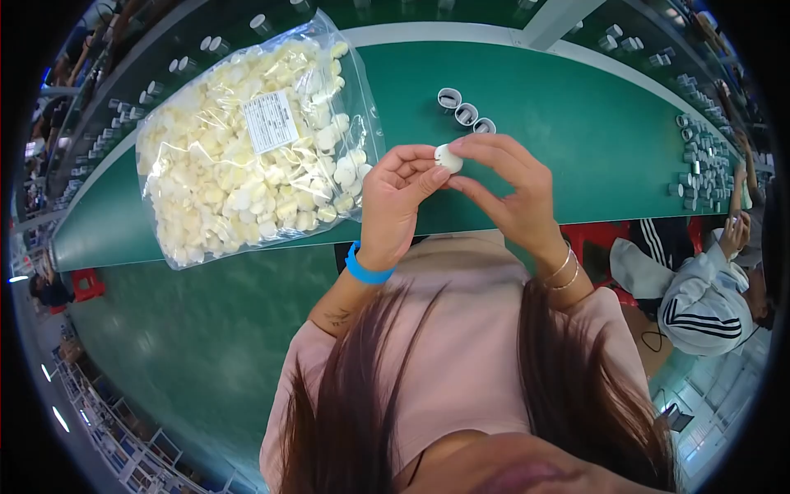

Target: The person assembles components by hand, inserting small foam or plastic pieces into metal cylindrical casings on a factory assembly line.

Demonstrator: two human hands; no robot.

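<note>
Between my two hands is a small round white cap, held above the near edge of the green table. My left hand, with a blue wristband, pinches the cap's left side between thumb and fingers. On its other side, the fingers of my right hand close on the rim. Just beyond my hands stand three small grey cups in a slanting row, with dark parts inside; my right fingers partly cover the nearest one. A large clear plastic bag full of similar white and cream caps lies to the left.
The green table stretches to both sides, with a pale rail along its far edge. Many grey cups stand at the right end. A co-worker in a light striped jacket sits there, near a red stool.
</note>
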